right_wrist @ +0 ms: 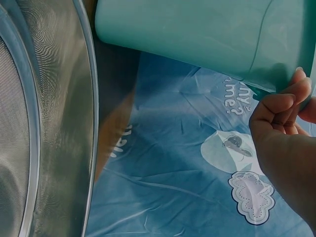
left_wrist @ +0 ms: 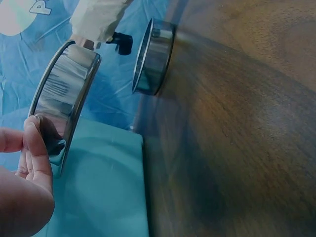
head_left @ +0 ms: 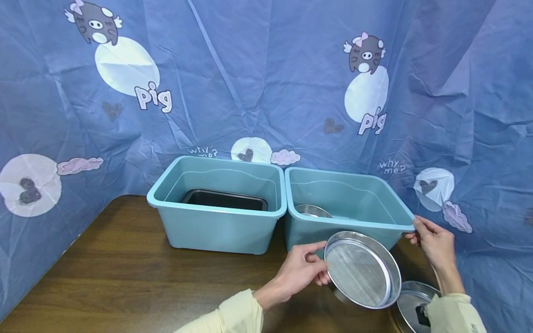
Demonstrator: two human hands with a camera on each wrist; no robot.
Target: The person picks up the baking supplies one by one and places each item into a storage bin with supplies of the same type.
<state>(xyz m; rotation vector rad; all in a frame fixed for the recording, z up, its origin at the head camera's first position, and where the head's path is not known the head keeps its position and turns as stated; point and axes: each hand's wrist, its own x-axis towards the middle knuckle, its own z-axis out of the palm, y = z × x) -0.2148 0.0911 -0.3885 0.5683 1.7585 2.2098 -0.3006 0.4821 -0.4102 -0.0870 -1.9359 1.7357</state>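
A round metal sieve (head_left: 360,270) with a fine mesh hangs tilted before the right bin, its open side towards the head camera. My left hand (head_left: 300,269) pinches its left rim between thumb and fingers. In the left wrist view the shiny side wall of the sieve (left_wrist: 66,94) shows edge-on. My right hand (head_left: 435,243) grips the front right corner of the right teal bin (head_left: 354,223), fingers curled round the rim, as the right wrist view also shows. Inside that bin lies another round metal piece (head_left: 312,211), partly hidden by the front wall.
A second teal bin (head_left: 220,231) stands to the left, with a black rectangular pan (head_left: 225,200) in it. On the wooden table (head_left: 125,277), near the right sleeve, sits another round sieve (head_left: 416,296). A blue printed cloth (head_left: 266,69) hangs close behind the bins.
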